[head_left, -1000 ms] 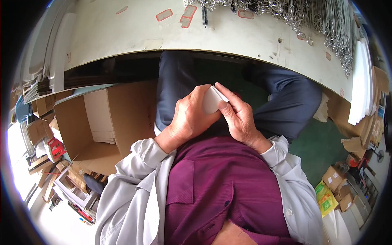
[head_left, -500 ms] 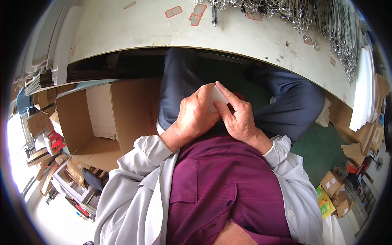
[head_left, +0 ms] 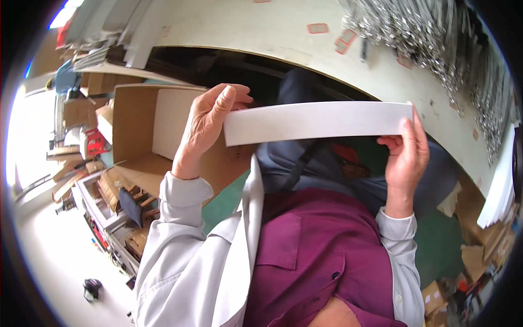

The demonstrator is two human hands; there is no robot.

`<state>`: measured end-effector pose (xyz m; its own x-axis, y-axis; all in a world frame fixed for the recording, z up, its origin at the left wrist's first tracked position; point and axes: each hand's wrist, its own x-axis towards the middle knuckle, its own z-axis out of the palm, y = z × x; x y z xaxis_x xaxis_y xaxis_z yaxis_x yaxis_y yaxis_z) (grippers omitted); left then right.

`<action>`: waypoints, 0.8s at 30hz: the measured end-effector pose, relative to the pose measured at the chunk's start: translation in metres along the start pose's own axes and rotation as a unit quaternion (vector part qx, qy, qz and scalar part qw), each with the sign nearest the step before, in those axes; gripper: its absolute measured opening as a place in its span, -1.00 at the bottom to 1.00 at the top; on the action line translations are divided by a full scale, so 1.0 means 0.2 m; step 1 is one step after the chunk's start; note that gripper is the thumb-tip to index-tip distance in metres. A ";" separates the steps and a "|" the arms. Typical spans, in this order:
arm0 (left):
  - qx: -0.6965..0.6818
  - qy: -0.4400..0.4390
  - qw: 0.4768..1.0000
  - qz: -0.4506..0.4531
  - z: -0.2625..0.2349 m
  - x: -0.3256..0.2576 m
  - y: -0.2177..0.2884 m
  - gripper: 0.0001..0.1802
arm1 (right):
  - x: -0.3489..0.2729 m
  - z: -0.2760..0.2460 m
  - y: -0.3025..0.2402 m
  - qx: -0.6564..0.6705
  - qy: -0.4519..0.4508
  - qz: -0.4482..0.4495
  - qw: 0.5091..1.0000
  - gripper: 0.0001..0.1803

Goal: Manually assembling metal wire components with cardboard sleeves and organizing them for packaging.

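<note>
A long, narrow white strip that looks like cardboard [head_left: 318, 121] is held crosswise above my lap. My right hand [head_left: 406, 155] grips its right end, with the thumb on the front face and a finger behind the end. At the other end my left hand [head_left: 204, 122] is open, its thumb raised and its fingers stretched out beside the top corner. Whether the left palm touches the strip I cannot tell.
An open cardboard box [head_left: 133, 122] with white sheets inside stands at my left. Ahead is a pale table [head_left: 261, 27], with many metal wire loops [head_left: 430, 49] hanging at its right. White strips [head_left: 498, 191] stand at the right edge.
My hands were close together around a small white piece over my lap. They are now wide apart, with the long white strip stretching between them. The view has turned.
</note>
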<state>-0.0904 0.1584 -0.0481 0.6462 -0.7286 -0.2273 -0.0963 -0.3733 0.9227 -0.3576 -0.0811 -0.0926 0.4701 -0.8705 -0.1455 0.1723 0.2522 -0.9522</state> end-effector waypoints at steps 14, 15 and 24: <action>-0.174 0.072 0.981 -0.050 0.09 -0.08 -0.14 -0.42 | -0.05 0.14 0.03 -0.032 -0.027 -0.030 0.999 -0.50; -0.219 0.057 0.972 -0.058 0.09 -0.09 -0.14 -0.46 | -0.01 0.14 0.02 -0.027 -0.034 -0.046 0.998 -0.51; -0.558 -0.074 0.826 0.003 0.03 -0.08 -0.04 -0.33 | 0.11 0.10 0.01 0.062 0.025 0.072 0.995 -0.59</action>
<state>-0.1047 0.1702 -0.0544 0.5402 -0.8216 -0.1819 0.7132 0.3322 0.6173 -0.3294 -0.0920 -0.0916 0.4540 -0.8412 -0.2936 0.2144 0.4230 -0.8804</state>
